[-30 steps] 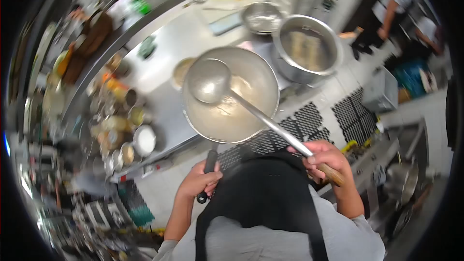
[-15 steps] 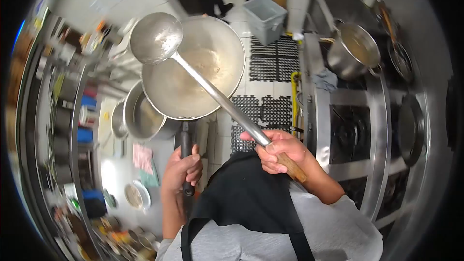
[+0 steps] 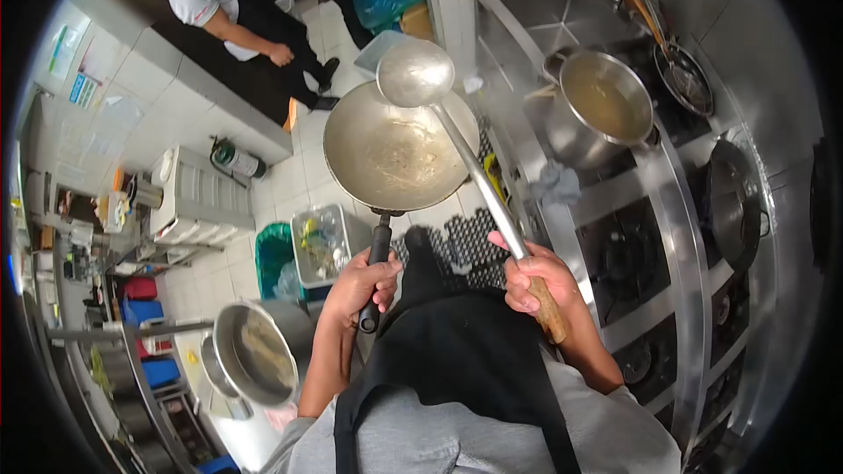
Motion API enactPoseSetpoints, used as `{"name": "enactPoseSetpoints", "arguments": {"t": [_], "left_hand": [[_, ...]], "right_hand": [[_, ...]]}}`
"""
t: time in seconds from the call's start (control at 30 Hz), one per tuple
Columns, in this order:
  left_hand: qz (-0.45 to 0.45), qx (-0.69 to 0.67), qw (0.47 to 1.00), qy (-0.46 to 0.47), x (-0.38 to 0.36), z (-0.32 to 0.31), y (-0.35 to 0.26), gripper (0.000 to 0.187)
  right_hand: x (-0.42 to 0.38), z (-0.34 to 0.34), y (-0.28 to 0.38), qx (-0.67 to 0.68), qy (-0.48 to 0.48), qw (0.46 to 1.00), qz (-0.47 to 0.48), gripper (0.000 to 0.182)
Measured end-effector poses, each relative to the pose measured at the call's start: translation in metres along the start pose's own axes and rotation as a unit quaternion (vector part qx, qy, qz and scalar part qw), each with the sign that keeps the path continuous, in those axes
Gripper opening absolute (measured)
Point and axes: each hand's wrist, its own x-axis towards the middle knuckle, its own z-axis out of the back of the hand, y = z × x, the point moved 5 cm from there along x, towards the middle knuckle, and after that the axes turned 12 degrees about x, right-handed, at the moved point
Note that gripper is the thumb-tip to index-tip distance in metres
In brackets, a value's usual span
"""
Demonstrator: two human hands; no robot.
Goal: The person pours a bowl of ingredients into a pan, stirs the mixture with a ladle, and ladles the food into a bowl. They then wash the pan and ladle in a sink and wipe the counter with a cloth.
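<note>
My left hand [image 3: 362, 285] is wrapped round the black handle of a wide metal pan [image 3: 395, 154], whose inside shows brownish residue. Closed round the wooden grip of a long steel ladle [image 3: 479, 171] is my right hand [image 3: 537, 281]. The ladle's round bowl hangs over the far rim of the pan; whether they touch I cannot tell. Both items are held out in front of my black apron.
A stove [image 3: 623, 250] runs along the right, bearing a steel pot [image 3: 606, 96] and a dark wok [image 3: 736, 206]. Left are a big pot [image 3: 256, 353], a bin [image 3: 329, 246] and a fire extinguisher [image 3: 237, 158]. Two people stand at the far end.
The view has turned leftward, bringing a person, the extinguisher and the bin into sight. The ladle's bowl has shifted from the pan's left side to its far rim. Both hands keep their holds.
</note>
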Motion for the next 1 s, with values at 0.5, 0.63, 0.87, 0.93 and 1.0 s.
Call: {"name": "enactPoseSetpoints", "arguments": {"t": [0.5, 0.63, 0.87, 0.93, 1.0], "left_hand": [[-0.020, 0.177, 0.980, 0.085, 0.217, 0.101, -0.207, 0.019], [0.000, 0.192, 0.974, 0.124, 0.289, 0.096, -0.251, 0.019], [0.047, 0.239, 0.956, 0.163, 0.412, 0.053, -0.342, 0.020], [0.052, 0.252, 0.949, 0.182, 0.443, 0.035, -0.370, 0.020], [0.065, 0.275, 0.939, 0.195, 0.468, 0.018, -0.394, 0.020]], "right_hand": [[0.215, -0.042, 0.107, 0.053, -0.039, 0.985, 0.162, 0.053], [0.264, -0.041, 0.167, 0.061, -0.068, 0.974, 0.208, 0.048], [0.361, -0.031, 0.313, 0.122, -0.144, 0.909, 0.372, 0.037], [0.388, -0.030, 0.378, 0.131, -0.185, 0.870, 0.437, 0.031], [0.420, -0.003, 0.440, 0.150, -0.209, 0.827, 0.500, 0.020]]}}
